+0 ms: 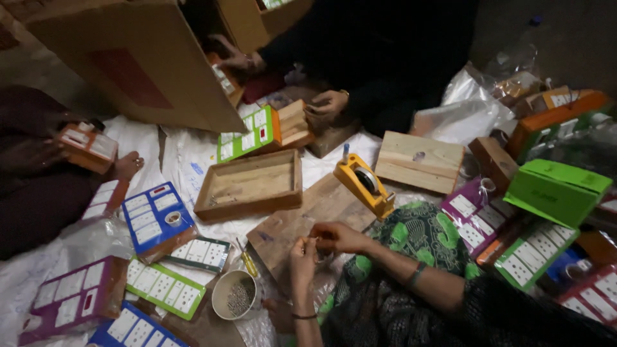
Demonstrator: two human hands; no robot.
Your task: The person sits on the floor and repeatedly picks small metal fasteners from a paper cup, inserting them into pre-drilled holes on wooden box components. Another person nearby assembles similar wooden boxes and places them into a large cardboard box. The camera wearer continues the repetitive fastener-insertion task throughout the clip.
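Both hands working close together over the near wooden board (292, 231) on the floor. My left hand (302, 257) is pinched nearly closed on a small part, too tiny and blurred to identify. My right hand (340, 238) is curled shut, fingertips meeting the left's; it seems to grip the same small part (316, 243), can't confirm.

Progress, judging by layout only: mid-batch.

- Near left: round bowl (234, 295) still holds a heap of small metal bits, so feedstock remains. Yellow-handled screwdriver (247, 260) lies just beside it, not in use.
- Near left floor: several coloured cards with white cells — purple card (71, 299), green card (166, 289), blue box (154, 218) with a tape roll (173, 218) sitting on it. These look finished or staged; can't tell which.
- Right: more cards, purple (472, 218) and green (533, 247), plus a green box (556, 186).
- Middle: yellow tape dispenser (363, 183) at the board's far edge, idle. Shallow wooden tray (250, 183) left of it, nearly bare.
- Far: another person's hands (324, 103) on wooden blocks; large cardboard carton (141, 58) far left, open.

Current piece is unfinished, still between my fingers.
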